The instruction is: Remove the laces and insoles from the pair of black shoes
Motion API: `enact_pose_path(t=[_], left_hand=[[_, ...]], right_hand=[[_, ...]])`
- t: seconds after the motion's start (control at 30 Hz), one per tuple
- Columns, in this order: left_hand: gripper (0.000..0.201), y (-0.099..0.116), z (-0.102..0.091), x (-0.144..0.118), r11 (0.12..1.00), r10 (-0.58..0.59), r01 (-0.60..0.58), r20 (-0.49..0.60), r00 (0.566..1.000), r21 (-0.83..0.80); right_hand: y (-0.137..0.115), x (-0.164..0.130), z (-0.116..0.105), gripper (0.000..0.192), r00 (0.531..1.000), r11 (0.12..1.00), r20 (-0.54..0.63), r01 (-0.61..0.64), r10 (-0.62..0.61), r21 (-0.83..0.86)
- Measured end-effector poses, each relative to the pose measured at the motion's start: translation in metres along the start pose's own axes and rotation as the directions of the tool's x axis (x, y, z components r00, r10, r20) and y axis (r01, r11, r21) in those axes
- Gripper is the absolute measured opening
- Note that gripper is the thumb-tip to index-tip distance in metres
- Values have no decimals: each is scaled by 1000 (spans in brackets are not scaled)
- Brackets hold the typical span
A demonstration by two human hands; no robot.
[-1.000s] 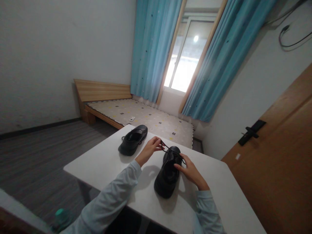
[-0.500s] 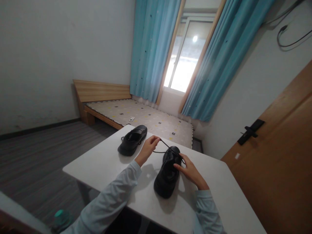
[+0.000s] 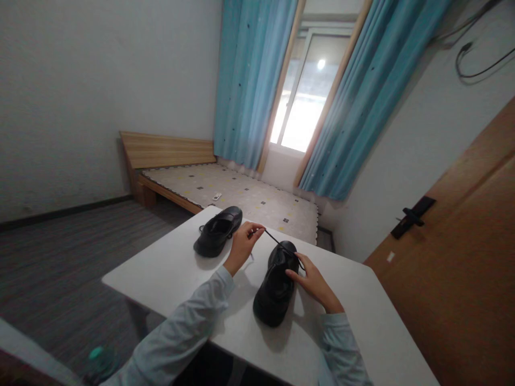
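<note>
Near black leather lace-up shoe (image 3: 276,289) lying on the white rectangular bench (image 3: 169,268), toe toward 12 o'clock. The left hand (image 3: 242,245), at 10 o'clock of the shoe, has its fingers closed in a pinch on the thin black shoelace (image 3: 277,244), which runs taut from the pinch down to the shoe's front. The right hand (image 3: 313,279), at 3 o'clock, rests loosely curled against the shoe's side, fingertips touching the upper; whether it grips the lace cannot be told. A second black leather shoe (image 3: 217,231) lies at 11 o'clock, well apart. Probable risks: a hard pull could drag the lace out of its eyelets or tip the shoe, since only light fingertip pressure steadies it; a thin lace may also slip from the pinch.
</note>
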State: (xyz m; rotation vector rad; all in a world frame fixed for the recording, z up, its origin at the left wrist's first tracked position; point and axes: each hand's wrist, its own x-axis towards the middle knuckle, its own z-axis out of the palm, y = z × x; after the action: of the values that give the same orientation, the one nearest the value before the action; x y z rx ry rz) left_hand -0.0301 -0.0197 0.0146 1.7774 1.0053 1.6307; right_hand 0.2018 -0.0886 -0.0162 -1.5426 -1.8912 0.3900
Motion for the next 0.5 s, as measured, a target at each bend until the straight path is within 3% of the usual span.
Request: enact_pose_path(t=[0.23,0.33,0.5], left_hand=[[12,6,1,-6,966,188,-203,105,977,158],[14,8,5,-10,976,185,-203,201,962,76],[18,9,12,-16,982,175,-138,357,918,-126]], right_hand=[[-18,1,-3,51,982,987,-100,161,-160,1],[-26,2,-3,45,959,974,-172,225,-226,-24],[-33,1,4,58,922,962,-272,262,-275,-82]])
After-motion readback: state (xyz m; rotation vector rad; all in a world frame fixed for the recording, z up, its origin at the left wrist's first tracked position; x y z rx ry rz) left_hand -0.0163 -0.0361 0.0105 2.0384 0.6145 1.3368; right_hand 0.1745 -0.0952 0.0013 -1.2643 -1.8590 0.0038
